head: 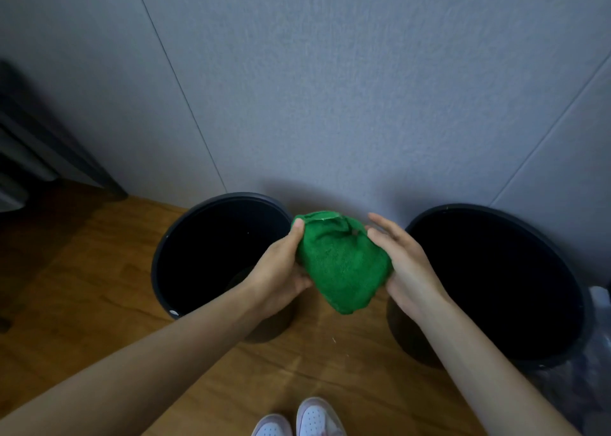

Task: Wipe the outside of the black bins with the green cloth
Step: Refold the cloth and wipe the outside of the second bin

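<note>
A wood floor (99,287) meets a grey wall (330,88). The left bin (158,263) and right bin (496,211) stand by it. Between them the left hand (281,270) grips the green cloth (340,263); the right hand (408,265) presses it, fingers straight.

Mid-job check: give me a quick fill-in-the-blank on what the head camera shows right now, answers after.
1. The cloth between the left hand and the right hand is ___ in colour.
2. The cloth is held in front of the gap between the left bin and the right bin, both ___ in colour.
3. Both bins stand on a ___ floor.

Missing words: green; black; wooden.
</note>
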### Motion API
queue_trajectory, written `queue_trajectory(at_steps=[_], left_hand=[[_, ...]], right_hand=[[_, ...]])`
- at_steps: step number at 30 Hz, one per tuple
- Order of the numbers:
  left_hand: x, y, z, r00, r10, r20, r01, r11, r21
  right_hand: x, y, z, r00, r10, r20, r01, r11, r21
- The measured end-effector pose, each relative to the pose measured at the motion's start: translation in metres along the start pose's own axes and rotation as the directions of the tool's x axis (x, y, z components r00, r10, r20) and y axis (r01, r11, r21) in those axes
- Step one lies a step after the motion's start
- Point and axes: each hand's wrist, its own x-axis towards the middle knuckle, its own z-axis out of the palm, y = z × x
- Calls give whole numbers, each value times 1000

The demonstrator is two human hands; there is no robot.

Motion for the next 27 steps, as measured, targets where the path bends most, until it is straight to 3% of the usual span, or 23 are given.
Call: queue_trajectory(at_steps=[3,5,7,9,11,14,16,18,20,23,27], left_hand=[[3,0,1,995,-72,-62,63,988,-144],[3,1,-1,993,-96,-68,82,980,-181],[1,5,0,991,-129,-28,123,977,-172],[-1,7,2,986,-152,68,157,985,-74],[0,8,1,985,-156,72,156,988,13],[5,1,-6,991,-88,-98,109,964,240],[9,-1,-10,995,38,-94,23,817,576],[13,-2,-11,992,129,-6,-76,620,781],[15,-3,-11,987,159,39,-120,539,834],[15,-8,-19,980,194,48,-130,438,889],[11,-26,-32,958,286,11,-21,30,999]], right_hand=[[-1,2,-7,1000,-29,12,31,976,-216],[-2,1,-10,987,96,131,-51,949,-310],[-4,1,-11,922,285,263,-231,948,-217],[-6,4,-10,897,307,319,-297,951,-79],[-4,12,-13,942,221,252,-223,975,-24],[-2,23,-19,979,134,152,-129,991,-42],[-4,29,-20,975,68,211,-33,986,-166],[-4,30,-20,956,-5,293,125,911,-394],[1,32,-21,943,-64,326,258,760,-597],[6,35,-20,948,-178,263,318,549,-773],[5,43,-22,947,-275,164,271,415,-869]])
